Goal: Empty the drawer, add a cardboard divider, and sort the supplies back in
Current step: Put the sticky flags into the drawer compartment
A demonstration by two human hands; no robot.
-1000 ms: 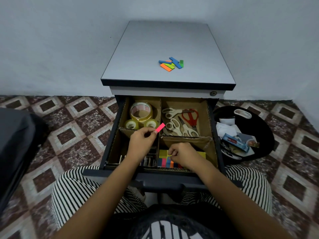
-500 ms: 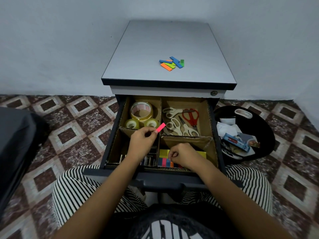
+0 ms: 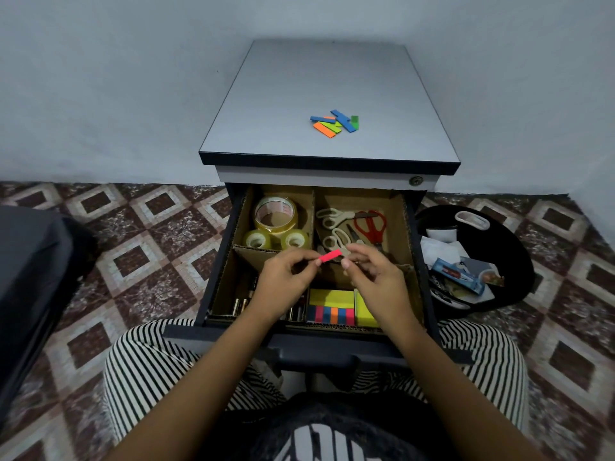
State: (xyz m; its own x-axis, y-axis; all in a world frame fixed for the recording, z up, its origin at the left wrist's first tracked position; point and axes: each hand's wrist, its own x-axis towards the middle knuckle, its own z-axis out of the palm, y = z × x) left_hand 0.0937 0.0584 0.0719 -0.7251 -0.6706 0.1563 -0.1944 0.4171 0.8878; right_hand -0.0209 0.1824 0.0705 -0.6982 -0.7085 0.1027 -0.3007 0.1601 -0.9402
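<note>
Head view: pink tab (image 3: pixel 329 256), long axis left-right, right end tilted up, above the drawer's (image 3: pixel 332 346) middle; left hand (image 3: pixel 286 277) pinches its left end; right hand (image 3: pixel 372 277), loosely curled, beside the other end, contact unclear; pads (image 3: pixel 331 298) below.

A pink tab (image 3: pixel 329 256) tilts above the open, cardboard-divided drawer (image 3: pixel 417 247).

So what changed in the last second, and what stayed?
The right hand lifted off the sticky notes to the free end of the pink strip; whether it grips is unclear. The left hand still pinches the strip. Tape rolls and scissors stayed.
</note>
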